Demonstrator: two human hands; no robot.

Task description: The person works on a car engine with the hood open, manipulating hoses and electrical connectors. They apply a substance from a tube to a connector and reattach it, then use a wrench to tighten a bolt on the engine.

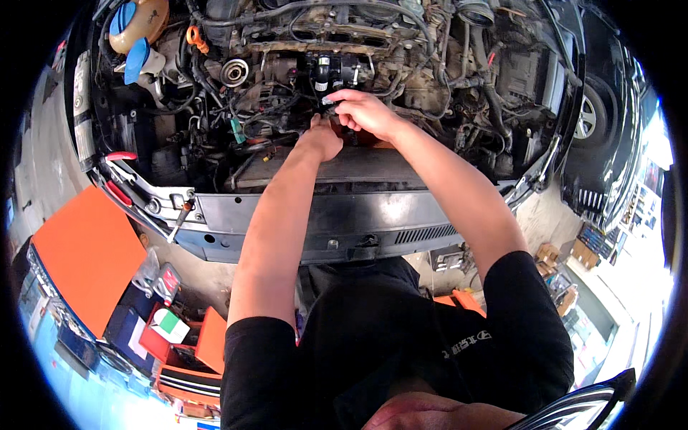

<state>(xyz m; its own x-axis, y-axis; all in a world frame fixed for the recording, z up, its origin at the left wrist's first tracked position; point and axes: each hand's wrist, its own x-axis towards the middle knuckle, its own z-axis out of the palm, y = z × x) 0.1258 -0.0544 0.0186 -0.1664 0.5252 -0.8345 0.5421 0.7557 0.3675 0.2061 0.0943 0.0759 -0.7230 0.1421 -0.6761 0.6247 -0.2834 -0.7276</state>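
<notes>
Both my arms reach over the front panel (380,215) into an open engine bay. My right hand (364,115) is closed, thumb and finger pinching a small pale greyish piece (327,101) whose kind I cannot make out. Just below and left of it, my left hand (325,138) is closed with its fingers pointing down among dark hoses and wires; whatever lies in its fingertips is hidden. Above the hands sits a black pipe fitting with a white label (322,72). A round metal filter mount (234,72) is to their left.
At the bay's upper left are a tan coolant tank with a blue cap (140,25) and an orange dipstick handle (196,39). A screwdriver-like tool (183,215) lies by the left headlight opening. An orange tool cart (93,258) stands left; another dark car (609,129) is at right.
</notes>
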